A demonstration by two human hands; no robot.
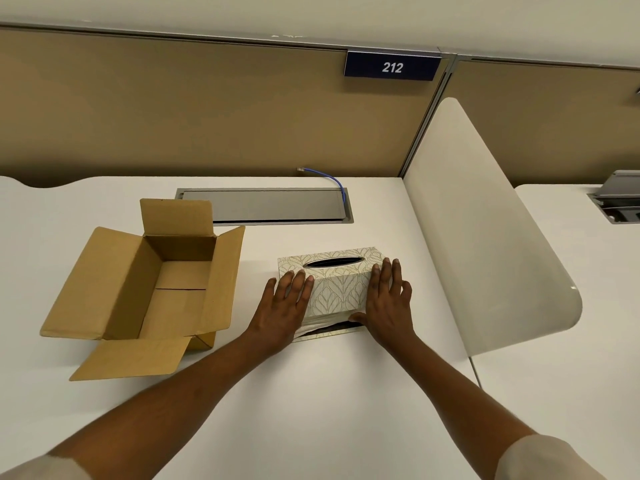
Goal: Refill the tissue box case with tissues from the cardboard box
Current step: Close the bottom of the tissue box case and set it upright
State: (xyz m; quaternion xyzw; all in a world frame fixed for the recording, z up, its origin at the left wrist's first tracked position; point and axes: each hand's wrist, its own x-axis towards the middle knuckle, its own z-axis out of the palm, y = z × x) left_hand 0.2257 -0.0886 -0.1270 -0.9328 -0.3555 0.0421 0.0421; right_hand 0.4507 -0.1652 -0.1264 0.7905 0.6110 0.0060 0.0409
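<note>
The tissue box case (337, 282), cream with a leaf pattern and an oval slot on top, sits on the white desk. Its cover is raised slightly at the near side, where white tissues (320, 322) and the base plate (332, 332) show beneath it. My left hand (285, 306) presses flat against the case's left end. My right hand (389, 299) presses the right end, thumb at the lower edge. The brown cardboard box (149, 289) stands to the left with its flaps open; its inside shows only bare cardboard.
A grey cable hatch (263, 206) is set in the desk (311, 393) behind the case, with a blue network cable (332, 181) rising from it. A cream divider panel (485, 230) stands to the right. Tan partition walls lie behind.
</note>
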